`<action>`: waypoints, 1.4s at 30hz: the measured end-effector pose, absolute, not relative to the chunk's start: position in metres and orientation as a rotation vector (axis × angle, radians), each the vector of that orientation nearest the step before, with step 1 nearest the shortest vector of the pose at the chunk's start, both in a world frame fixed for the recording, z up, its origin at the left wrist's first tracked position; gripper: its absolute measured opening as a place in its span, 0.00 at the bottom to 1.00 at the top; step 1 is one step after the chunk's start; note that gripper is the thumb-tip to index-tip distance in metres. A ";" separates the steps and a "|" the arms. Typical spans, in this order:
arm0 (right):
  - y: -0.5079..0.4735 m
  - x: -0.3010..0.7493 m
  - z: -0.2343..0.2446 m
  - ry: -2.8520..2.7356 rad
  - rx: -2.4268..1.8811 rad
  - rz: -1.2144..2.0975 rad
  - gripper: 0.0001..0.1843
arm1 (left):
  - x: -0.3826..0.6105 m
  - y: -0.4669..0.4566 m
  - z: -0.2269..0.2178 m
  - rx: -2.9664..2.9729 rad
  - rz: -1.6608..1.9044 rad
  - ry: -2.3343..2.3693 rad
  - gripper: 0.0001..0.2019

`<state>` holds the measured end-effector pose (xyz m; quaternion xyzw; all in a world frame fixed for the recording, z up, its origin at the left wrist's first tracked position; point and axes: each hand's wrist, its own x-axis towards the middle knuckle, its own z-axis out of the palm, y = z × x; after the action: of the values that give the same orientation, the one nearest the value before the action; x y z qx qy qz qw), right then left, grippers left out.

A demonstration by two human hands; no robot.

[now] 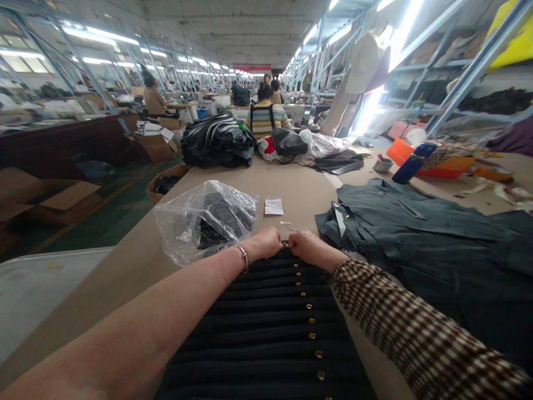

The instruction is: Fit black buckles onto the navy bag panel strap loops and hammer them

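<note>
My left hand (270, 243), a bracelet at its wrist, and my right hand (307, 246), in a checked sleeve, nearly meet over the table. Both have their fingers closed on the far end of a row of black zippers (258, 328), where a bit of gold metal shows between them. The zippers lie side by side across the table towards me, their gold sliders (312, 320) in a line. Left of my hands is a clear plastic bag (179, 222) with dark items inside. A small white paper (273, 206) lies just beyond my hands.
Dark garment pieces with zippers (416, 233) are spread at the right. Behind them stand a blue phone-like object (414, 162) and an orange tray (447, 166). A dark fabric pile (219, 140) sits at the table's far edge. Cardboard boxes (62, 194) stand left; people sit further back.
</note>
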<state>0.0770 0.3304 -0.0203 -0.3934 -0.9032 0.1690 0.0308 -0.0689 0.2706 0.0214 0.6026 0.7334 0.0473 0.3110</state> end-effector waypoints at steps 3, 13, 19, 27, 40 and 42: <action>0.328 0.079 -0.018 -2.761 -1.218 0.543 0.08 | -0.074 0.268 0.021 1.558 0.157 1.947 0.06; 0.300 0.074 0.010 -2.152 -1.051 1.284 0.15 | -0.094 0.230 0.058 1.237 0.679 1.504 0.20; 0.266 0.061 0.016 -1.246 -0.615 2.122 0.19 | -0.083 0.216 0.059 1.009 0.862 1.173 0.28; 0.274 0.069 0.017 -1.243 -0.826 1.907 0.19 | -0.079 0.216 0.055 1.077 0.865 1.434 0.22; 0.299 0.098 -0.015 -2.179 -1.128 1.147 0.08 | -0.059 0.244 0.045 1.554 0.343 1.805 0.05; 0.301 0.100 -0.018 -2.243 -1.149 1.090 0.09 | -0.055 0.249 0.044 1.583 0.252 1.828 0.06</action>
<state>0.0997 0.3007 -0.0183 -0.4104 -0.8010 0.3891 0.1966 -0.0553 0.2491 0.0435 0.6104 0.7050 0.0973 0.3477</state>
